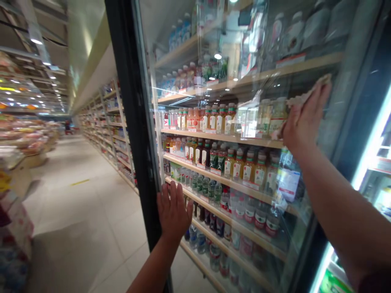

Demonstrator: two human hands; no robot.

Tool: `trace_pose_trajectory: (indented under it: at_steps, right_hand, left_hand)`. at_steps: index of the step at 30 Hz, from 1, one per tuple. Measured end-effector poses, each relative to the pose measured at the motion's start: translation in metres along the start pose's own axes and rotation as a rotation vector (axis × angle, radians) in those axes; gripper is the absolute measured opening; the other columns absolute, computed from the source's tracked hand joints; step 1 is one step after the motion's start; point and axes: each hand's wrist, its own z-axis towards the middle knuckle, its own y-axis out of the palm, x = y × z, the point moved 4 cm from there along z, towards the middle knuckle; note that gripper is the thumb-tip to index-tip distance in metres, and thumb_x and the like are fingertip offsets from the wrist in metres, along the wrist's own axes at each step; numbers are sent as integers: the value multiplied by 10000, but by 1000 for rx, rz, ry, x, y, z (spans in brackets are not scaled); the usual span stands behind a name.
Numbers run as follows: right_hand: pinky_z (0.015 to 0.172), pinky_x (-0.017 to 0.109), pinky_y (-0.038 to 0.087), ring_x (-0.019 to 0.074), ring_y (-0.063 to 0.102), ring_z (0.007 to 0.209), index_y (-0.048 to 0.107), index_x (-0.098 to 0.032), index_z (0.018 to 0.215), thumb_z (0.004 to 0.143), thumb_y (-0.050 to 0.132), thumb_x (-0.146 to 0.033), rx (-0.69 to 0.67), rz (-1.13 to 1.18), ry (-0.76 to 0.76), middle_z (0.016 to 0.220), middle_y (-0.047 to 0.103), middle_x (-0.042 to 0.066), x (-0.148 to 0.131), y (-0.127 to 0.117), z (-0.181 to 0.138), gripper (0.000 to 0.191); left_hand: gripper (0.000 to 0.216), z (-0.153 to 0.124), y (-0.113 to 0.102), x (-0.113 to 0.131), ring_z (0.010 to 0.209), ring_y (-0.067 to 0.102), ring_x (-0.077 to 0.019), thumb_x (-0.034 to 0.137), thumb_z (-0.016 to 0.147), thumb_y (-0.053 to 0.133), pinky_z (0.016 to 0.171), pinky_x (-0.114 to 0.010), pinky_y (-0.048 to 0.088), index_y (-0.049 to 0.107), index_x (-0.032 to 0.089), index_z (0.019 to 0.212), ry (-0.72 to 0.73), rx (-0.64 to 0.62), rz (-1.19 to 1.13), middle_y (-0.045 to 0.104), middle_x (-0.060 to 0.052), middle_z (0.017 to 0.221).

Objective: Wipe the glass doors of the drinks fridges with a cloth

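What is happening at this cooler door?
A person stands at a supermarket drinks cooler. Their right hand presses a cloth against the glass door, level with the juice bottles on an upper shelf. Their left hand lies open and flat lower down, at the door's edge beside the black frame. The shelves behind the glass are full of bottled drinks.

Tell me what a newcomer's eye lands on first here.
The tall glass door of a drinks cooler fills the middle, rows of bottles behind it. At upper right the right hand holds a cloth against the glass; lower down the left hand lies flat at the door's dark edge.
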Motion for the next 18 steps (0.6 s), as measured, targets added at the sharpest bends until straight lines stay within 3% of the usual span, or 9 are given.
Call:
trace_pose_trajectory:
  at_steps: [2,4,6,8,10,12,14,18]
  right_hand:
    - [1253,576,198,315,77,1578,83,-94,1627,1051,307,-350,-80,19,-112,1690,144,183,-19,3,-28,669]
    - [1261,527,241,276,128,1574,5,-234,1638,1028,388,-333,-264,76,-397,1705,151,69,-49,7,-63,727]
    - [1271,468,250,228,218,1556,6,-329,1630,1007,434,-304,-408,109,-631,1694,205,-9,-58,6,-85,757]
    - [1278,480,223,232,221,1555,99,-332,1630,1003,429,-291,-374,68,-572,1677,261,-10,-35,2,-76,710]
    - [1269,545,204,282,151,1570,183,-231,1629,1013,386,-303,-224,-4,-288,1675,266,64,5,-3,-47,652]
    - [1260,579,195,307,88,1578,186,-133,1621,1027,319,-331,-133,-47,-75,1684,215,128,28,-4,-25,640]
    - [1259,585,185,306,40,1581,128,-97,1621,1034,275,-358,-130,-38,-61,1698,141,150,16,-1,-18,659]
    - [1258,550,217,270,97,1578,155,-180,1619,1038,318,-372,-337,10,-371,1693,198,107,-54,9,-29,633]
  left_hand:
    - [749,0,-1,1,1550,144,-366,361,990,508,1259,-557,173,177,90,1605,-2,3,3,233,-199,1644]
    - [750,0,-4,2,1550,145,-363,363,989,513,1260,-555,173,180,94,1605,0,9,5,236,-196,1644]
    - [745,0,-6,2,1551,143,-360,365,991,508,1261,-553,175,182,95,1605,1,17,9,235,-192,1645]
    - [744,1,-8,3,1551,141,-357,362,993,506,1259,-553,184,176,98,1606,4,24,17,231,-189,1646]
    - [748,1,-9,3,1551,144,-357,359,990,510,1256,-556,192,173,102,1607,5,26,24,231,-189,1646]
    - [749,0,-10,4,1549,151,-361,361,988,511,1257,-558,188,178,100,1606,8,28,25,233,-188,1646]
    - [743,0,-10,4,1548,151,-366,362,989,505,1260,-557,174,186,92,1603,8,29,24,229,-188,1647]
    - [740,0,-10,6,1551,136,-370,360,993,498,1261,-556,164,183,80,1601,17,31,25,228,-192,1647]
